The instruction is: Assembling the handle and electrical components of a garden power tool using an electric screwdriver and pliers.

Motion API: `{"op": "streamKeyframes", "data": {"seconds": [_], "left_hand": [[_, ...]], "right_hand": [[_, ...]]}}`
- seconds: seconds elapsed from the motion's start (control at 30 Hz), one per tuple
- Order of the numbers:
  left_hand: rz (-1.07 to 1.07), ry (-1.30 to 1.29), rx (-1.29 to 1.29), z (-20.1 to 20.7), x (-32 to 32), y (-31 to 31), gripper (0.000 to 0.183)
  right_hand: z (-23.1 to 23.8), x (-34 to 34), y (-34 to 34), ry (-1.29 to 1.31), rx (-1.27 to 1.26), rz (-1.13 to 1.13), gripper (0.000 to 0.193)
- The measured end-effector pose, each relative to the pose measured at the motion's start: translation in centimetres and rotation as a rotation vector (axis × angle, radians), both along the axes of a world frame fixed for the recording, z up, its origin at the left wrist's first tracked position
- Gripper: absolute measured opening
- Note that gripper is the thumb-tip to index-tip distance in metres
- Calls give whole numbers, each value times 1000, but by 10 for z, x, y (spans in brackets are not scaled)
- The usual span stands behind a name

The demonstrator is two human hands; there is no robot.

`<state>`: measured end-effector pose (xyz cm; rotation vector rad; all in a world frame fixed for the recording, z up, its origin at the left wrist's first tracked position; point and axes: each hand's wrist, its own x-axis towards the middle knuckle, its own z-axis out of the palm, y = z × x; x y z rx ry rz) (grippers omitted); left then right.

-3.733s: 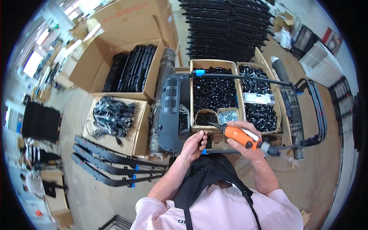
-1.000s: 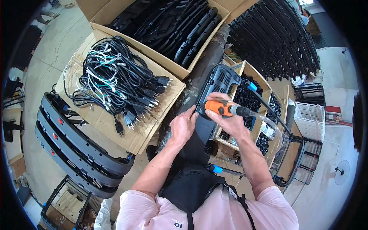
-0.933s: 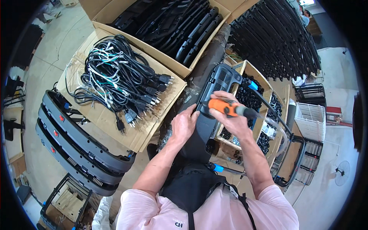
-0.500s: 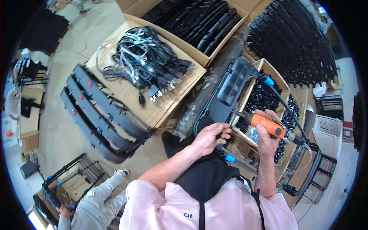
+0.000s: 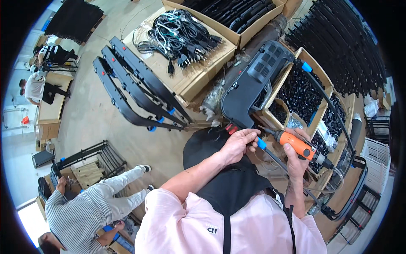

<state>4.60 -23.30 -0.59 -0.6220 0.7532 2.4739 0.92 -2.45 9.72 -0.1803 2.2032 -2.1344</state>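
Observation:
My right hand (image 5: 297, 160) is wrapped round an orange air screwdriver (image 5: 296, 144), its dark tip pointing left. A clear hose runs from the tool's back end. Just left of the tip, my left hand (image 5: 240, 146) is closed in a pinch; what its fingers hold is too small to make out. Beyond both hands lies a black plastic cover (image 5: 245, 93) with a grille, joined to a black tubular frame (image 5: 334, 111) bearing blue sleeves. One blue sleeve (image 5: 261, 144) sits right beside my left fingertips. A red part (image 5: 231, 128) shows behind my left hand.
A wooden bin (image 5: 325, 86) of small black parts and screws stands at right. Bundled power cords (image 5: 179, 36) lie on a carton at upper left. Several curved black frames (image 5: 131, 84) lean beside it. A person in a striped shirt (image 5: 80, 209) works at lower left.
The view has shifted, so the surroundings appear moved right and up. My left hand is now nearer the blue sleeve, still pinching. The screwdriver stays in my right hand.

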Motion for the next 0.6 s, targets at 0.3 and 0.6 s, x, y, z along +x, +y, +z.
{"op": "streamKeyframes", "data": {"seconds": [0.3,0.6], "left_hand": [[84,-151,144,-12,32,3,27],[73,-242,266,-19,22,-2,26]], "right_hand": [[-4,36,5,-51,-8,63,58],[-11,56,-13,-31,82,53,57]]}}
